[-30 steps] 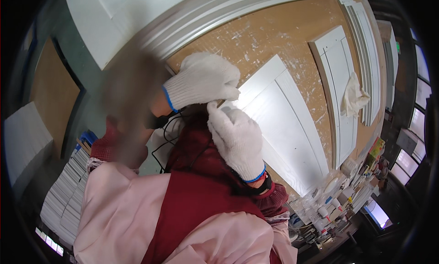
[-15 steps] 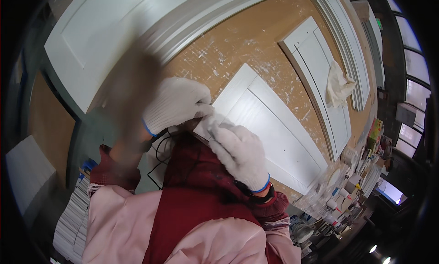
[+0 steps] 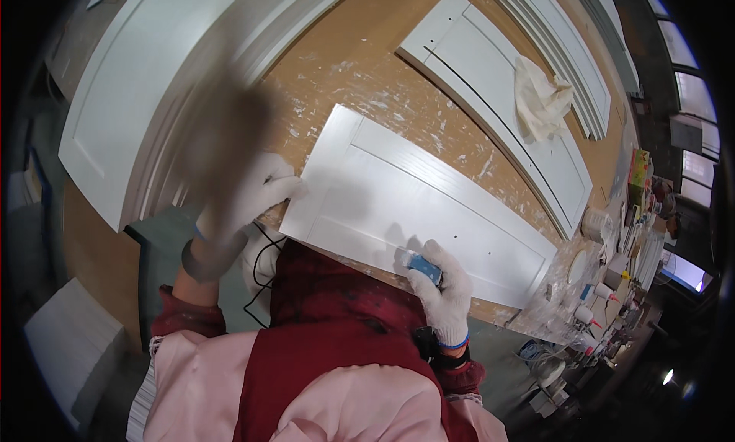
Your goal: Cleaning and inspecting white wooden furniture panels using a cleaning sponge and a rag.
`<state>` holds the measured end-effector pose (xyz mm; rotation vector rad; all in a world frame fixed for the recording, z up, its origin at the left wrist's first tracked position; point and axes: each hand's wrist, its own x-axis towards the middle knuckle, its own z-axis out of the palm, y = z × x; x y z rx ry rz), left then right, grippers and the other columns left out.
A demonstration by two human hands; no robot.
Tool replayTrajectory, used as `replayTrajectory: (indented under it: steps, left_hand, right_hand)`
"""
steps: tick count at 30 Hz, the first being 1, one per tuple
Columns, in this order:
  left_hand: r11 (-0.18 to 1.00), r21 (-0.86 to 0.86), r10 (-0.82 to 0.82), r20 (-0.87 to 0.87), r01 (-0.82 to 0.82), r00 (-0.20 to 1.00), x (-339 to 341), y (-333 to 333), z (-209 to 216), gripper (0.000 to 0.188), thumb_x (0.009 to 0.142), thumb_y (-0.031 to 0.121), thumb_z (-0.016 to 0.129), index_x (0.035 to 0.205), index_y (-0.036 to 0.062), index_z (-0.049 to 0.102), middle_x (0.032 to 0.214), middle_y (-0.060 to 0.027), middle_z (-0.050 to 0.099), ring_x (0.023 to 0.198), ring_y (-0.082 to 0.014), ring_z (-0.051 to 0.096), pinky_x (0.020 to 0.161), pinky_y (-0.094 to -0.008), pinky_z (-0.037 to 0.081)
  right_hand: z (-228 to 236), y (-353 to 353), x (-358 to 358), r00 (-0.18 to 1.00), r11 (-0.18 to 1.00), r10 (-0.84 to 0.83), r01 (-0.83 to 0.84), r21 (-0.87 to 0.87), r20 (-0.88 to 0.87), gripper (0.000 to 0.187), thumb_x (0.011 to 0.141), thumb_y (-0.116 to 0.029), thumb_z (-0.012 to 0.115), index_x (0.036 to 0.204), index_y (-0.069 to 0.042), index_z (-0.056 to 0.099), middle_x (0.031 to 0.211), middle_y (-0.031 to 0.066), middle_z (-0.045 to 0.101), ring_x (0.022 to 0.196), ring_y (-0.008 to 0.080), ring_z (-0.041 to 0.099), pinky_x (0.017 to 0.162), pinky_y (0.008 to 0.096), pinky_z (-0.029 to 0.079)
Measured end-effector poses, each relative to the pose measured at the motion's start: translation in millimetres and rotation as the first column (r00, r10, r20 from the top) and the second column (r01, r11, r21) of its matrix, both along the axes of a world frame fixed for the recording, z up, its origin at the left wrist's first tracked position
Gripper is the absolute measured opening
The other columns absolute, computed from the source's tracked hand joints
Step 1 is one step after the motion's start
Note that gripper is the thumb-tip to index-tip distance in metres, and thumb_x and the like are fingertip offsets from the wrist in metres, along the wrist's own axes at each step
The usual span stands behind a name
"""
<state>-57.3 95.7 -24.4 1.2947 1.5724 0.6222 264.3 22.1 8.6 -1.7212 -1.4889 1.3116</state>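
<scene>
Head view has the white panel (image 3: 383, 182) lying on the brown bench (image 3: 321, 82), under the fingers of my gloved right hand (image 3: 445, 293) and running from there toward my left fingers and on past my right ones. My right fingers grasp a small blue block (image 3: 426, 269), holding it down against the panel near the edge closest to me. Two small dark marks (image 3: 455, 236) show on the panel's face, just beyond and to the right of those fingers. My gloved left hand (image 3: 268, 183) is at the panel's left end, fingertips at its edge; a blurred brown shape (image 3: 230, 151) close to the lens covers part of that hand, so I cannot tell whether its fingers are gripping the edge or only resting there. Below my left fingers hangs a black cable (image 3: 268, 281), beside my dark red apron (image 3: 329, 296). Out past my right fingers, across a strip of paint-spotted bench, lies a second white panel (image 3: 475, 67) with a crumpled cream cloth (image 3: 540, 99) on it, and farther beyond are stacked white pieces (image 3: 574, 52). To the left of my left fingers stands a large pale panel (image 3: 145, 82). Well to the right of my right fingers, white bottles (image 3: 605, 290) sit among clutter, with a lit screen (image 3: 685, 272) behind them.
</scene>
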Motion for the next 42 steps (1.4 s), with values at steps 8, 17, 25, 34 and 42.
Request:
replayTrajectory:
  steps: [8, 17, 25, 34, 42]
  left_hand:
    - [0.998, 0.036, 0.064, -0.175, -0.059, 0.982, 15.8, 0.1, 9.9, 0.028, 0.076, 0.023, 0.076, 0.069, 0.0029, 0.059, 0.063, 0.0011, 0.056, 0.058, -0.0070, 0.051, 0.054, -0.0234, 0.041]
    - [0.996, -0.018, -0.082, -0.582, 0.088, 0.809, 58.2, 16.7, 16.7, 0.054, 0.065, 0.044, 0.079, 0.094, 0.0046, 0.057, 0.075, -0.0075, 0.061, 0.070, -0.0196, 0.060, 0.064, -0.0363, 0.047]
    - [0.993, -0.118, -0.067, -0.580, -0.002, 0.812, 54.9, 15.3, 22.3, 0.040, 0.074, 0.029, 0.074, 0.095, 0.0018, 0.054, 0.070, -0.0027, 0.048, 0.063, -0.0154, 0.045, 0.058, -0.0318, 0.041]
    - [0.989, 0.146, 0.077, -0.562, 0.007, 0.824, 77.5, 3.1, 37.9, 0.034, 0.082, 0.023, 0.068, 0.105, 0.0000, 0.059, 0.078, -0.0036, 0.057, 0.065, -0.0132, 0.050, 0.061, -0.0291, 0.043]
    - [0.867, -0.316, -0.310, 0.263, 0.385, 0.914, 167.9, -6.1, 50.7, 0.035, 0.087, 0.023, 0.064, 0.111, -0.0012, 0.058, 0.082, -0.0017, 0.061, 0.068, -0.0089, 0.058, 0.054, -0.0208, 0.045]
  right_hand:
    - [-0.3, 1.1, 28.2, 0.998, 0.999, 0.003, -0.005, 0.033, 0.061, 0.047, 0.083, -0.005, 0.072, 0.127, 0.003, 0.056, 0.118, 0.0144, 0.065, 0.106, 0.0195, 0.063, 0.090, 0.0308, 0.050]
    - [-13.0, -5.4, 58.1, 0.974, 0.986, -0.148, 0.159, 0.051, -0.173, 0.051, 0.083, -0.009, 0.073, 0.129, -0.002, 0.055, 0.118, 0.0154, 0.064, 0.103, 0.0231, 0.065, 0.088, 0.0313, 0.050]
    - [-3.1, 3.9, 66.5, 0.995, 0.993, -0.095, 0.095, 0.076, 0.000, 0.046, 0.085, -0.026, 0.071, 0.126, -0.009, 0.058, 0.119, 0.0176, 0.062, 0.110, 0.0330, 0.060, 0.092, 0.0369, 0.048]
    - [-9.7, 2.8, 73.9, 0.981, 0.931, -0.189, 0.169, 0.323, 0.030, 0.047, 0.083, -0.023, 0.071, 0.127, -0.011, 0.058, 0.113, 0.0152, 0.063, 0.105, 0.0355, 0.060, 0.091, 0.0405, 0.048]
    - [-1.0, 23.2, 55.6, 0.974, 0.756, -0.223, 0.155, 0.636, 0.029, 0.053, 0.078, -0.021, 0.073, 0.128, -0.013, 0.057, 0.096, 0.0092, 0.057, 0.085, 0.0305, 0.057, 0.080, 0.0433, 0.048]
